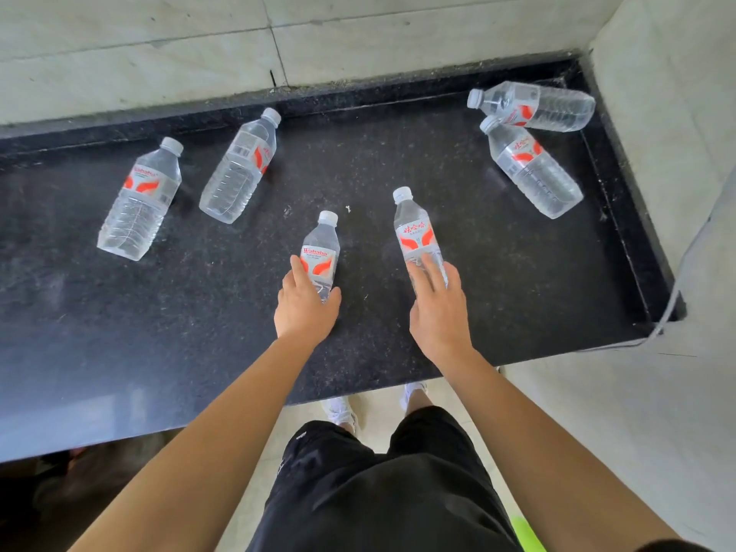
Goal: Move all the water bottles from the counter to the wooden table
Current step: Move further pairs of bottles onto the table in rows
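Nearest, the left hand [306,308] grips the lower body of a clear plastic water bottle with white cap and red label [322,249]. The right hand [438,312] clasps its twin bottle [414,233], thumb opposite the fingers. Both bottles are on the black speckled stone desk [358,173]. They look full, so likely weighty, smooth and thin-walled; mid-body holds suit. Beyond, the left pair [235,173] and the right corner pair [533,169] lie sideways.

Pale tiled wall [159,53], black speckled counter [398,161], light tiled floor [597,432], soft daylight
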A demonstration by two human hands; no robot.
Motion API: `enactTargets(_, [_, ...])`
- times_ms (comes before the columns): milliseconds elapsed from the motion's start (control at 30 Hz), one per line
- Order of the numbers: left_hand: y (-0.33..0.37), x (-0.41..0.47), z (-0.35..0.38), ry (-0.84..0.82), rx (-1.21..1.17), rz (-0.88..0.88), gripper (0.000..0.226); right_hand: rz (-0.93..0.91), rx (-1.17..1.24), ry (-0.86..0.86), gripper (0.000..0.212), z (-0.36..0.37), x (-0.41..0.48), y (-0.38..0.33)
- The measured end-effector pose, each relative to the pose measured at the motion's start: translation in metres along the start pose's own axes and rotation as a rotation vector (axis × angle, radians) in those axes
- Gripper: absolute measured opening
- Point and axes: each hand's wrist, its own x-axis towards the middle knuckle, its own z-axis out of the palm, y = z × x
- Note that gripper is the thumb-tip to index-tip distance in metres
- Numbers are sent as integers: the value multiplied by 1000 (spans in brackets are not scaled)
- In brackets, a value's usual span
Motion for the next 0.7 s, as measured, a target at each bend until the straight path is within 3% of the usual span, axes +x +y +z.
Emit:
enactTargets(200, [-1, 1, 6, 42, 67, 4, 93, -3, 48, -4, 79, -6, -29, 6])
enactTargets(567, [-32, 30, -17, 126, 90, -38, 128, 293, 202, -181, 97, -13, 36, 6])
enactTargets(633, [-44, 35, -25, 206, 102, 17, 124, 321, 211, -173, 96, -12, 41, 0])
enactTargets(700, [-50, 37, -29, 289, 134, 112, 104, 319, 194, -157, 94, -9, 38, -6])
